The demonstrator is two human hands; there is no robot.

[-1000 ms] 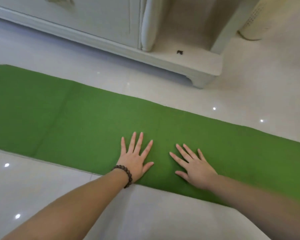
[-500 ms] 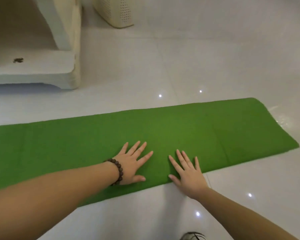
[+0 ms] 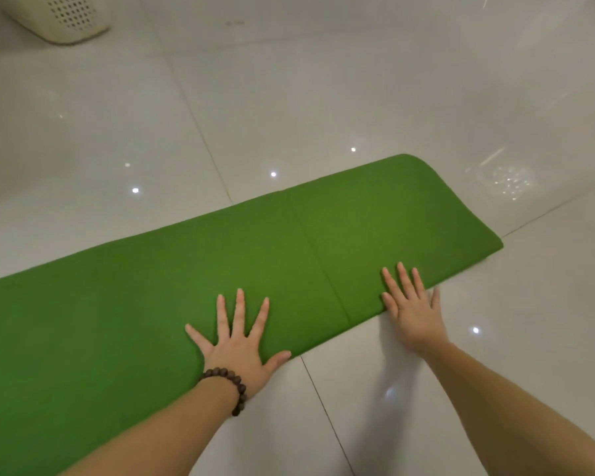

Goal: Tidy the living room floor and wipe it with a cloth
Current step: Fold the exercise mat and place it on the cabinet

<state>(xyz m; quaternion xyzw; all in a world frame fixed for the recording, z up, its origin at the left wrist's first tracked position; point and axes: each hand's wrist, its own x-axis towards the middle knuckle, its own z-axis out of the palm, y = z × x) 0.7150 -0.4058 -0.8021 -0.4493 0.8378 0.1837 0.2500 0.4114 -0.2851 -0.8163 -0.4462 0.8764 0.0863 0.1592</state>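
Note:
A long green mat [image 3: 220,269] lies flat on the glossy white tiled floor [image 3: 289,97], running from the lower left to a rounded end at the right. My left hand [image 3: 237,348], with a dark bead bracelet at the wrist, presses flat on the mat near its front edge, fingers spread. My right hand [image 3: 413,310] lies flat with straight fingers across the mat's front edge, fingertips on the green, palm on the tile. Neither hand holds anything.
A cream perforated basket [image 3: 59,18] stands on the floor at the top left. White tiles with dark grout lines stretch beyond the mat and to the right of it.
The view has swung right: the white cabinet has left the frame and the mat's right end is now close. Both hands have slid right along the mat's front edge, staying flat.

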